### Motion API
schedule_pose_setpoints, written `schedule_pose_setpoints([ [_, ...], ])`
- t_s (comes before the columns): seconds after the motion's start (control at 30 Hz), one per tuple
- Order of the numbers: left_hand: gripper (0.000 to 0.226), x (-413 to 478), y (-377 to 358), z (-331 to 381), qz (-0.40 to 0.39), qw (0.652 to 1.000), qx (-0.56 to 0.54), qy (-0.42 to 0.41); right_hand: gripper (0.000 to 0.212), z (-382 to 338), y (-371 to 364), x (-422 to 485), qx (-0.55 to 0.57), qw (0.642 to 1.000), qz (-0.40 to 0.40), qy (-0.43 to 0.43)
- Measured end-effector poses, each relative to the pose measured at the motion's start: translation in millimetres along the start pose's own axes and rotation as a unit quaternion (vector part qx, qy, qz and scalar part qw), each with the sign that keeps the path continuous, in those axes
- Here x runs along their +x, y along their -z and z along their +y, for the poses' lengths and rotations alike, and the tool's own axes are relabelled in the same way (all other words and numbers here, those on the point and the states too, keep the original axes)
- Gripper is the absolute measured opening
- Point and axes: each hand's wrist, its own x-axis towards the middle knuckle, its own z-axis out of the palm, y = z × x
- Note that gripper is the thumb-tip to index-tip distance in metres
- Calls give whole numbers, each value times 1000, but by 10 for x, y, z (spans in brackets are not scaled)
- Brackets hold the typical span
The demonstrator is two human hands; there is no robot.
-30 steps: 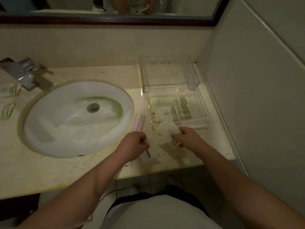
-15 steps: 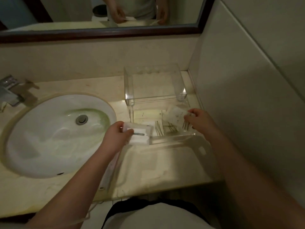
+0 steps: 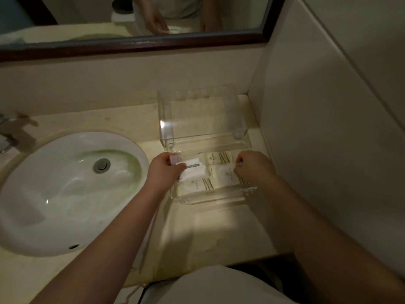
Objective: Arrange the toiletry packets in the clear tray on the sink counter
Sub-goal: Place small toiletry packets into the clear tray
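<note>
A: Entry. What has each grip got?

B: I log the left hand (image 3: 163, 170) closed on a white packet (image 3: 192, 171) with a dark strip, thumb and fingers pinching its left end. The right hand (image 3: 252, 166) is curled, fingertips pressed down on a cream packet (image 3: 223, 177); whether it truly pinches it I cannot tell.

A: Where do those sit relative to the clear tray (image 3: 217, 197)?

B: Both hands are inside the tray's front compartment. The white packet is at the tray's left side, lying partly over a striped packet (image 3: 197, 186) near the front wall. The cream packet is right of centre. Another striped packet (image 3: 218, 157) lies flat toward the tray's back divider.

A: And beyond the tray?

B: The tray stands on the tabletop (image 3: 208, 233), in its far right corner. The white sink basin (image 3: 65, 194) is left of the tray. A mirror (image 3: 131, 20) hangs above and behind the tray.
</note>
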Motion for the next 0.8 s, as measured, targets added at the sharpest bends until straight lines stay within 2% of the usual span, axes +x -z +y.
schedule_pose_setpoints([
  [0.13, 18, 197, -69, 73, -1, 996, 86, -39, 31, -27, -121, -16, -64, 996, 59, 14],
  [0.3, 18, 370, -209, 98, 42, 980, 178, -84, 35, -18, -219, -44, -68, 991, 111, 7],
  [0.47, 22, 410, -278, 70, 130, 958, 231, -107, 30, -9, -255, -35, -61, 991, 119, 10],
  [0.6, 24, 403, -304, -12, 138, 954, 244, -112, 32, -5, -263, -33, -64, 991, 115, 10],
  [0.8, 28, 358, -308, -52, 176, 922, 305, -163, 29, -31, -247, -68, -64, 992, 111, 13],
])
